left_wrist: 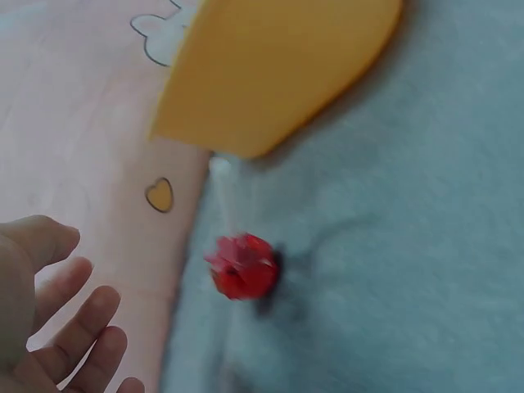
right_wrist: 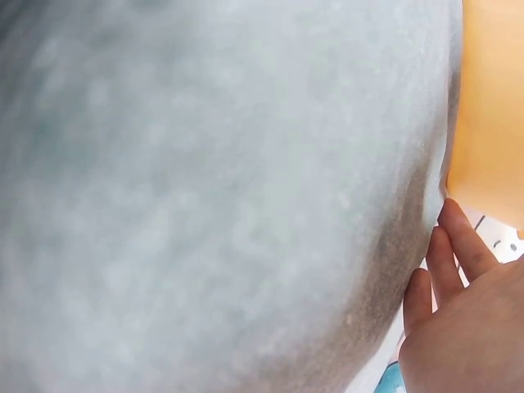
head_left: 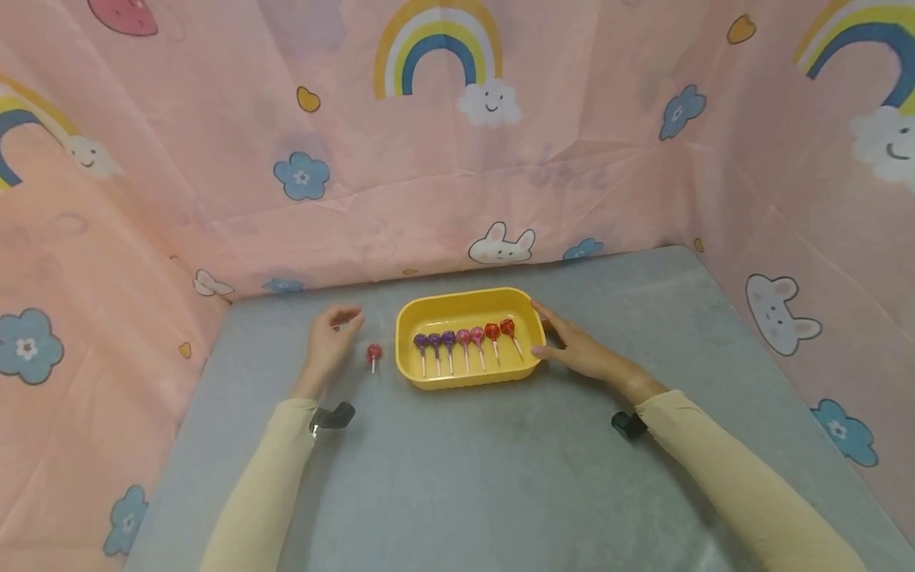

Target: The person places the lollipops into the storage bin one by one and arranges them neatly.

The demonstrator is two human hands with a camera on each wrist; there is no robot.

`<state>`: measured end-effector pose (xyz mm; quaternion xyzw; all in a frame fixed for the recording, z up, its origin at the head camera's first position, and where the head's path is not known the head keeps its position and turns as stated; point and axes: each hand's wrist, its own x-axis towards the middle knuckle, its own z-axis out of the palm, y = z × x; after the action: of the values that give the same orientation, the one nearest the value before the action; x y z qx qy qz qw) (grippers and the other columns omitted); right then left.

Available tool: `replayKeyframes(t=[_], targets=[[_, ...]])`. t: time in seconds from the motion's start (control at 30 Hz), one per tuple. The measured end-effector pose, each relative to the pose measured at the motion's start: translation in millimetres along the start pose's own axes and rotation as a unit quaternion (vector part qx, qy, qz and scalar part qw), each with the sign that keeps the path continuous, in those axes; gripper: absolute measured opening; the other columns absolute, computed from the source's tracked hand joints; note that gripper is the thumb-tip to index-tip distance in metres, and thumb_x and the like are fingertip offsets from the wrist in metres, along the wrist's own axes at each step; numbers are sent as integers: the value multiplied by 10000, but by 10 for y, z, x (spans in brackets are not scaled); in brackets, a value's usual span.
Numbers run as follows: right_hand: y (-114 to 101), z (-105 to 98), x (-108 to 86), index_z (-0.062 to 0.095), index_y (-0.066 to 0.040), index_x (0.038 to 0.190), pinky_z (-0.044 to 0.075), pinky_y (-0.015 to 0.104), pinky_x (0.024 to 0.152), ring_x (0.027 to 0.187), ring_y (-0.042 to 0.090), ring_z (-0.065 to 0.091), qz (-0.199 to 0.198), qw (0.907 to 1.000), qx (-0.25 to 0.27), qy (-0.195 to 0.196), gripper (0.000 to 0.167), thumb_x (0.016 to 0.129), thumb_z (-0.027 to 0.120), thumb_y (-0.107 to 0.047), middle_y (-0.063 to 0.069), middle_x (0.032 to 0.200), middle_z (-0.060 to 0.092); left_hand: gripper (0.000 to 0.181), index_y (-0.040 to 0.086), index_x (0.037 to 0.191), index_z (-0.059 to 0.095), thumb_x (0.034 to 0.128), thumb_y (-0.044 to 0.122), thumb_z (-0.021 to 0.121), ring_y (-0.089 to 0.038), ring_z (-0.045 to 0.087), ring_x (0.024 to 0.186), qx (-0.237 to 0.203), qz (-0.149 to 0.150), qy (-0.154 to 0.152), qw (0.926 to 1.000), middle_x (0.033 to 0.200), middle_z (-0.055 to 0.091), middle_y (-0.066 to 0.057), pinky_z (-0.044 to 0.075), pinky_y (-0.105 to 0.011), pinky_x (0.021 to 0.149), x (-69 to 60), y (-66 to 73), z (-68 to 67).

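A yellow tray sits on the table with a row of lollipops inside: three purple, two pink and two red, sticks toward the near side. Left of the tray, a single red lollipop lies on the table; the left wrist view shows this lollipop slightly blurred. Beside it, my left hand hovers with loosely bent fingers, holding nothing. My right hand rests against the tray's right end, thumb and fingers spread along it; its fingers look nearly straight in the right wrist view.
A grey cloth-covered table lies under everything. Pink printed sheets hang behind it and at both sides. Black wrist cameras are strapped at both cuffs.
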<state>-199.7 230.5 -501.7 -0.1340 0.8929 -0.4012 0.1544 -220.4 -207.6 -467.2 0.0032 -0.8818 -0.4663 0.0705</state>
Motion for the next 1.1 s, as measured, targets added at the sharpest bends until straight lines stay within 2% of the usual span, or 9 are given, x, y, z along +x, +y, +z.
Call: replayKeyframes(t=[0.23,0.37,0.63,0.83,0.97,1.1], targets=[[-8,-11,7,2,-518,1539,122,750,1153,1518,396,175,1,10000,40,-11,875,928,628,-516,119,1621,305,349,63,1254,640,970,264,625,-333,571,1260,102,-338,-483,9982,1301,649,-159,453,-490,1087,-19,-224,32],[-23,-8,4,4,-512,1542,124,749,1152,1516,402,175,12,10000,21,-21,880,925,630,-518,131,1620,303,373,58,1259,633,969,292,633,-326,575,1263,158,-467,-674,9965,1306,644,-167,460,-480,1081,-61,-268,52],[-19,-5,-3,6,-508,1545,113,749,1154,1518,408,178,-12,10000,57,-24,877,929,629,-510,141,1621,299,405,70,1258,635,953,337,653,-323,539,1292,281,-487,-972,9937,1312,634,-155,408,-500,1125,-111,-348,64],[-21,-6,-9,5,-495,1550,113,744,1159,1520,405,179,-19,10000,87,-20,878,934,630,-493,139,1621,299,402,84,1162,697,897,386,719,-313,544,1219,563,-70,-1072,9926,1222,642,-145,386,-506,1110,-139,-384,67],[-28,-10,-10,6,-499,1549,121,743,1158,1514,407,190,11,10000,66,-35,878,931,630,-501,144,1607,325,335,74,1092,727,882,334,745,-306,557,1164,719,261,-1018,9919,1161,645,-146,401,-496,1076,-161,-405,81],[-28,-14,-4,4,-506,1545,129,740,1159,1516,404,188,23,10000,65,-41,876,931,628,-507,141,1614,311,292,59,1055,738,870,283,763,-320,552,1156,841,420,-916,9913,1162,629,-156,404,-508,1053,-168,-420,105]])
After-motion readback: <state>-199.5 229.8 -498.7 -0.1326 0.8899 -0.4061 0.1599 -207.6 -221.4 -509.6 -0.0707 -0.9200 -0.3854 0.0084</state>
